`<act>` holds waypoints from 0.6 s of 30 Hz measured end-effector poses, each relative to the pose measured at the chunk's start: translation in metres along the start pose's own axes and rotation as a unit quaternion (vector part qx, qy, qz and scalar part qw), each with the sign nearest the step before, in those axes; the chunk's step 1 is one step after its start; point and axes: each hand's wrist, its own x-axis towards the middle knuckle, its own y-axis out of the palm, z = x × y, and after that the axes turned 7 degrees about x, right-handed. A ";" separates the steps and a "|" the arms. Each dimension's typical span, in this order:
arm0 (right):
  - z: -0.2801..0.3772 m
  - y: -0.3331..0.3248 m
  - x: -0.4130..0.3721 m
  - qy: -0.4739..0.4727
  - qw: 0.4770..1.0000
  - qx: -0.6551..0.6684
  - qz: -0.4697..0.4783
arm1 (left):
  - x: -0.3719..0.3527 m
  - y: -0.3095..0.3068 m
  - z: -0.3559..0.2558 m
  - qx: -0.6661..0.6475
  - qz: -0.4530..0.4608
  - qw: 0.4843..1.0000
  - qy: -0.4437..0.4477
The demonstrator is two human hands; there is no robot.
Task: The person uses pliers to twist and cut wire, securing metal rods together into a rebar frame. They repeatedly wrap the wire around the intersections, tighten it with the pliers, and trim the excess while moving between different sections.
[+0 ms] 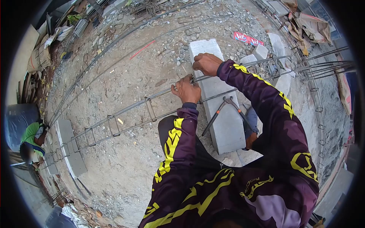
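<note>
A long rebar cage (131, 107) with square stirrups crosses in front of me, resting on a pale concrete block (224, 131). My left hand (187, 90) is closed around the upper bar, beside a stirrup. Just above it to the right, my right hand (207, 64) is bent over the same bar with its fingers pinched together; what lies in them is hidden. Pincers (227, 102) with orange-and-black handles lie spread on the block, below the bars, and no hand touches them.
A co-worker (33, 142) crouches at the far left by the cage's other end, near a second concrete block (70, 148). Loose rebars (125, 36) curve across the gravel behind. Broken blocks (260, 52) and a red wrapper strip (248, 39) lie upper right.
</note>
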 end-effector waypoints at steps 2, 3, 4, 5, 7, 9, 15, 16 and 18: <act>-0.001 -0.011 0.009 -0.061 0.998 -0.025 -0.004 | -0.002 -0.001 -0.004 -0.053 -0.022 0.998 -0.002; -0.001 -0.015 0.012 -0.089 0.995 -0.035 -0.008 | -0.003 -0.001 -0.006 -0.082 -0.034 0.996 -0.007; 0.002 -0.016 0.021 -0.120 0.992 -0.028 -0.007 | -0.005 -0.002 -0.008 -0.109 -0.046 0.993 -0.010; 0.002 -0.010 0.031 -0.108 0.994 0.001 0.020 | -0.005 -0.001 -0.008 -0.135 -0.060 0.989 -0.014; -0.001 0.003 0.052 -0.086 0.992 0.055 0.073 | -0.005 0.002 -0.008 -0.149 -0.080 0.986 -0.007; -0.009 0.018 0.061 -0.042 0.985 0.093 0.137 | -0.006 0.005 -0.005 -0.164 -0.092 0.982 -0.001; 0.012 -0.010 0.054 0.043 0.939 -0.027 0.341 | -0.005 -0.003 -0.006 -0.187 -0.080 0.979 -0.008; 0.024 -0.023 0.062 0.063 0.932 0.005 0.356 | -0.004 -0.004 -0.007 -0.186 -0.073 0.980 -0.009; 0.032 -0.039 0.078 0.124 0.919 0.069 0.369 | -0.004 -0.003 -0.007 -0.178 -0.075 0.981 -0.013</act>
